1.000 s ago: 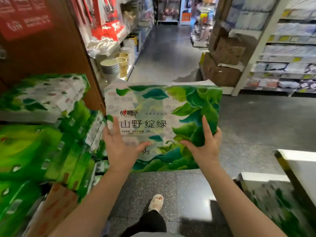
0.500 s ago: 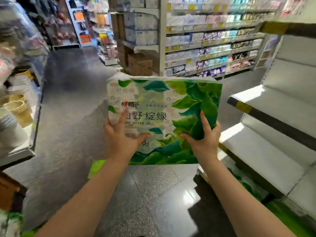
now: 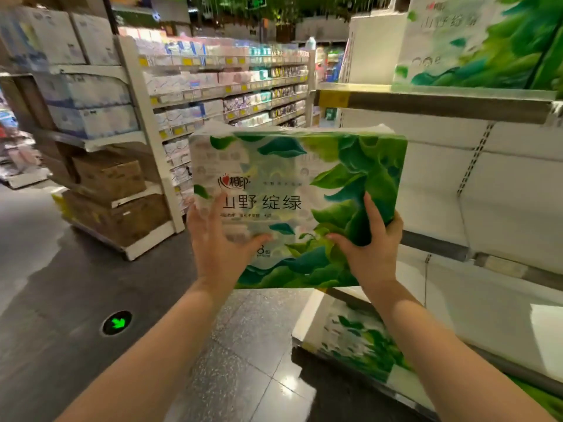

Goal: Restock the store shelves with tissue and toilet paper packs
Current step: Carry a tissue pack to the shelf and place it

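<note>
Head view: pack (image 3: 304,184) held up at chest height, over aisle floor, just left of white shelf (image 3: 502,208). Left hand (image 3: 217,242) & right hand (image 3: 370,242) each grip lower edge, thumbs on printed face, fingers behind, so both clamped on pack. Same-brand pack on top shelf (image 3: 475,41), another low down (image 3: 359,339).

Judgement: step = carry to shelf. Keep pack level, swing right, slide in flat onto empty tier w/ print facing out; don't crush film.

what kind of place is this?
A retail store aisle, likely a supermarket. Long shelving carries rows of packaged goods with yellow price tags, cardboard boxes sit on an end rack, and both hands hold a green tissue pack beside a white shelf.
</note>
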